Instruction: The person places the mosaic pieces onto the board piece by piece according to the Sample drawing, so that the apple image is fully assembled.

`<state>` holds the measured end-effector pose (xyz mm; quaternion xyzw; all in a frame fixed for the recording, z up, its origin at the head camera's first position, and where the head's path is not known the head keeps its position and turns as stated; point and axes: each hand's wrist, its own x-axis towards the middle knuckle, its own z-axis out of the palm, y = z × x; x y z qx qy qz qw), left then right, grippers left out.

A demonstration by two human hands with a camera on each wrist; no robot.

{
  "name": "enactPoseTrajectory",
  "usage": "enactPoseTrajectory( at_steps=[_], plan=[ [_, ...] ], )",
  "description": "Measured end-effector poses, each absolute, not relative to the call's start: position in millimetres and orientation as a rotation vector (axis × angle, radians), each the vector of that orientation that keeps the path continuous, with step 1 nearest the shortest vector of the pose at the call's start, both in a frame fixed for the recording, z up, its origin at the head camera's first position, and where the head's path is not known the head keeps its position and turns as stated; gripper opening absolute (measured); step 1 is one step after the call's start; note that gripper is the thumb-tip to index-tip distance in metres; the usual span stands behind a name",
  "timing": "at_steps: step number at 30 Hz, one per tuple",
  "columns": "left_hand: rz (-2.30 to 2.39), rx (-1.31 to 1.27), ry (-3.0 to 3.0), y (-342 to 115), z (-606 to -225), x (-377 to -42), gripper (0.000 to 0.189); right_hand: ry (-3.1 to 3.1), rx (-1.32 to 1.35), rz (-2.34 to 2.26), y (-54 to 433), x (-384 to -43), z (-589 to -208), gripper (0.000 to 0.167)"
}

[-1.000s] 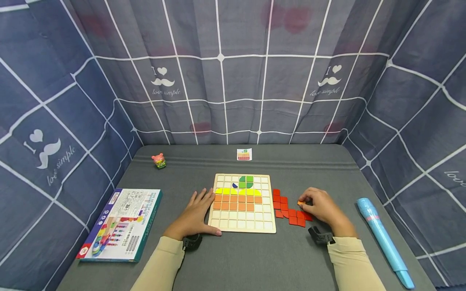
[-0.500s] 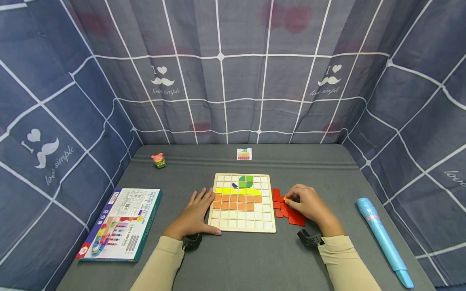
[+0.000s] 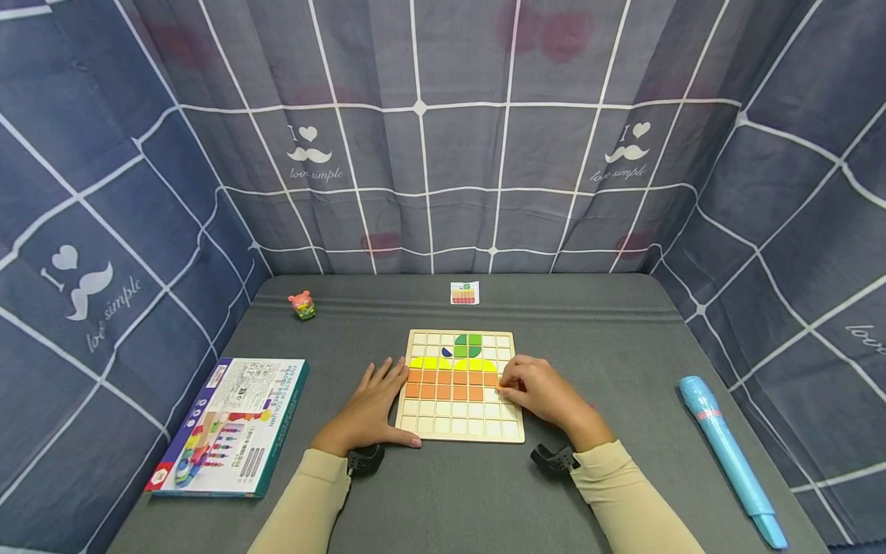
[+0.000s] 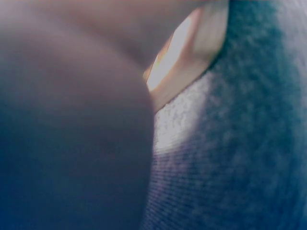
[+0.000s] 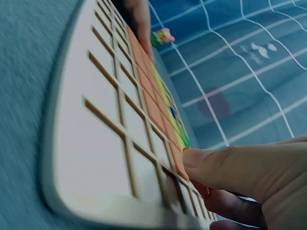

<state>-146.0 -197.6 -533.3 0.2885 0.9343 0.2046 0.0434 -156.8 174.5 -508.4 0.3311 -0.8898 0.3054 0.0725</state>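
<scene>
A pale wooden grid board [image 3: 457, 427] lies mid-table, with green, blue, yellow and orange tiles set in its upper rows. My left hand [image 3: 370, 408] rests along the board's left edge, fingers spread, thumb by the near left corner. Over the right side of the board, my right hand [image 3: 547, 394] pinches a small orange tile [image 5: 206, 191] between thumb and fingers, beside the lower orange row. The right hand and forearm cover nearly all the loose red tiles; one red corner [image 3: 591, 406] shows. The left wrist view is blurred, with the board edge [image 4: 206, 43] visible.
At left lies a boxed game [image 3: 228, 431]. A pig figurine [image 3: 302, 306] stands at the back left, and a small pattern card [image 3: 464, 294] lies at the back centre. A light-blue tube [image 3: 734, 462] lies at right. Gridded curtains [image 3: 457, 154] enclose the table.
My right hand has moved left from beyond the red tiles to the board's right side, carrying the orange tile and covering the red ones. My left hand has stayed in place.
</scene>
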Motion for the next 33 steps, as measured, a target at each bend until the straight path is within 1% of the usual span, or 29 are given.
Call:
enactPoseTrajectory(
  at_steps=[5, 15, 26, 33],
  plan=[
    [0.621, 0.867, 2.857, -196.4, -532.8, -146.0, 0.144, -2.634, 1.093, 0.941, 162.6, -155.6, -513.6, 0.01],
    [0.617, 0.867, 2.85, -197.9, -534.7, -146.2, 0.143, -2.547, 1.176, 0.866, 157.3, -154.5, -522.9, 0.008],
    [0.633, 0.879, 2.849, -198.5, -535.3, -146.6, 0.143, -2.564, 1.151, 0.841, 155.8, -150.3, -524.1, 0.008],
    [0.629, 0.877, 2.85, -198.0, -536.3, -147.2, 0.143, -2.453, 1.153, 0.937, 163.8, -150.1, -526.8, 0.012]
  ],
)
